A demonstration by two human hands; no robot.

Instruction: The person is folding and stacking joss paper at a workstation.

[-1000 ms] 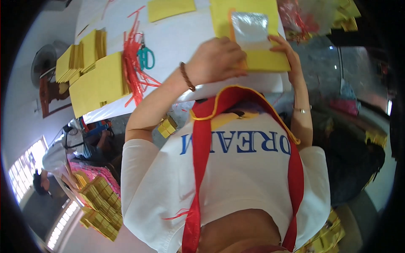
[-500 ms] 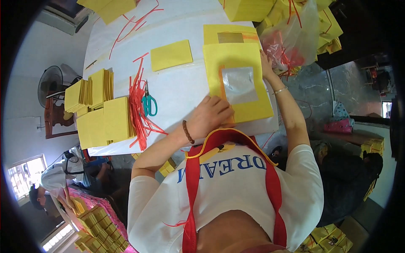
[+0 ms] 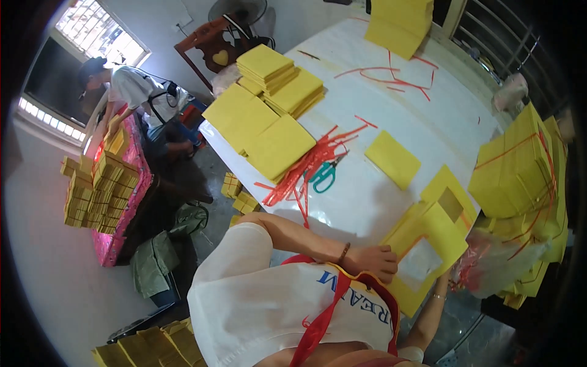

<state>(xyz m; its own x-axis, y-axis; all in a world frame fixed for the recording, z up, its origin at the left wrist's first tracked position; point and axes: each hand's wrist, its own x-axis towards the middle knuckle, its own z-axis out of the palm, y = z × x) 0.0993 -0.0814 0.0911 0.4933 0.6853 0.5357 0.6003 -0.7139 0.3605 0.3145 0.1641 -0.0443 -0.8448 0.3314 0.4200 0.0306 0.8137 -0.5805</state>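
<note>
A stack of yellow joss paper (image 3: 449,241) with a silver foil square and an orange mark lies at the table's near right edge. My left hand (image 3: 372,263) has its fingers curled against the near left edge of this stack. On the stack's right side, my right hand (image 3: 441,284) is partly covered by the paper, and its fingers are hidden. Another yellow sheet with a foil patch (image 3: 451,203) shows behind the stack. A plain yellow packet (image 3: 393,160) lies flat farther in. Scissors with teal handles (image 3: 324,177) rest beside a bundle of red plastic strips (image 3: 299,171).
Piles of yellow paper (image 3: 278,147) stand at the table's left. Tied yellow bundles (image 3: 510,171) and a clear plastic bag (image 3: 510,260) crowd the right side. More strips (image 3: 397,79) lie at the back. Another person (image 3: 131,92) bends over a pink-covered table (image 3: 143,177) stacked with bundles.
The view has swung left, bringing the other person and the pink-covered table further into sight. My hands stay at the joss paper stack; the right one is now more hidden.
</note>
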